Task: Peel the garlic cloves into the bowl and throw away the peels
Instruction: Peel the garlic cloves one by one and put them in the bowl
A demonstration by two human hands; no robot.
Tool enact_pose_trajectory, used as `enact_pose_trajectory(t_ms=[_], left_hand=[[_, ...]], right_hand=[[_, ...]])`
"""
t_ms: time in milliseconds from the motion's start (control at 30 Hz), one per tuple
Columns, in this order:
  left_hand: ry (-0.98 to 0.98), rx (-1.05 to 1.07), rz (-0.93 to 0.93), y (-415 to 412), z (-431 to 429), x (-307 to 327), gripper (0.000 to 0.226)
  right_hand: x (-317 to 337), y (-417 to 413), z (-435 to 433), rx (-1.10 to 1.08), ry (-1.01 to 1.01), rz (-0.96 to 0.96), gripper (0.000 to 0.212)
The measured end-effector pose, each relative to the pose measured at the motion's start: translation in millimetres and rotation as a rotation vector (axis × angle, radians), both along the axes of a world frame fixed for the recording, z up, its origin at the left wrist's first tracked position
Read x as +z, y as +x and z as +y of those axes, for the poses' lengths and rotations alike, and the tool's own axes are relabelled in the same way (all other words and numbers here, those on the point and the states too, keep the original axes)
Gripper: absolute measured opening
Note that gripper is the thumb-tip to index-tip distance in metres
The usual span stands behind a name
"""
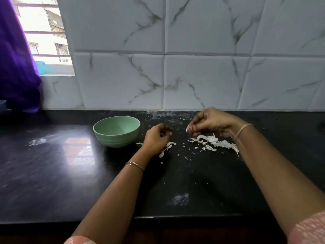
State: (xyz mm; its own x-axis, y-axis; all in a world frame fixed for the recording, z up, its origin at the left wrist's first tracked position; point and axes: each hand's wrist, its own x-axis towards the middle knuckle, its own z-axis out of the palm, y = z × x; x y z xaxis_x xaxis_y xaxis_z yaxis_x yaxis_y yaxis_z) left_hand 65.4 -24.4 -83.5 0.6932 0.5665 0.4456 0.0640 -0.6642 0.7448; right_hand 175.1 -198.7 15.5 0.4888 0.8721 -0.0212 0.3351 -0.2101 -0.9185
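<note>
Well along, I judge: a heap of peels (213, 142) lies on the surface (70, 164) at 6 o'clock of the right hand (209, 123), with a few more beside the left hand (156, 136). Both hands are curled; whether either holds anything I cannot tell. The bowl (116, 138) sits at 9 o'clock of the left hand, its bottom hidden. The peels are not yet discarded

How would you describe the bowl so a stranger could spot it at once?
On the black countertop below the marbled wall tiles, look just left of the person's left hand. The bowl stands there, pale green and ribbed, the only dish near the scattered white garlic peels.
</note>
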Motion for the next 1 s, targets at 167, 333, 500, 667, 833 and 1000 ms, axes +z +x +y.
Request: enact_pose_trajectory(t_ms=[167, 333, 500, 667, 833, 1000], left_hand=[[-0.399, -0.065, -0.161, 5, 2, 2, 0.026], [-0.463, -0.065, -0.186, 6, 2, 2, 0.032], [-0.471, -0.079, -0.203, 9, 1, 3, 0.032], [-0.458, -0.088, -0.183, 8, -1, 4, 0.03], [-0.401, -0.101, -0.147, 7, -3, 4, 0.008], [-0.341, -0.116, -0.118, 4, -3, 2, 0.034]], right_hand=[[-10, -6, 21, -0.035, -0.142, -0.198, 0.012], [-43, -6, 30, -0.029, -0.292, -0.19, 0.012], [-21, 3, 24, -0.017, -0.031, 0.007, 0.016], [-48, 0, 29, 0.0, -0.327, -0.128, 0.012], [-33, -1, 27, 0.016, -0.036, -0.104, 0.009], [-59, -2, 25, 0.023, -0.202, -0.167, 0.01]])
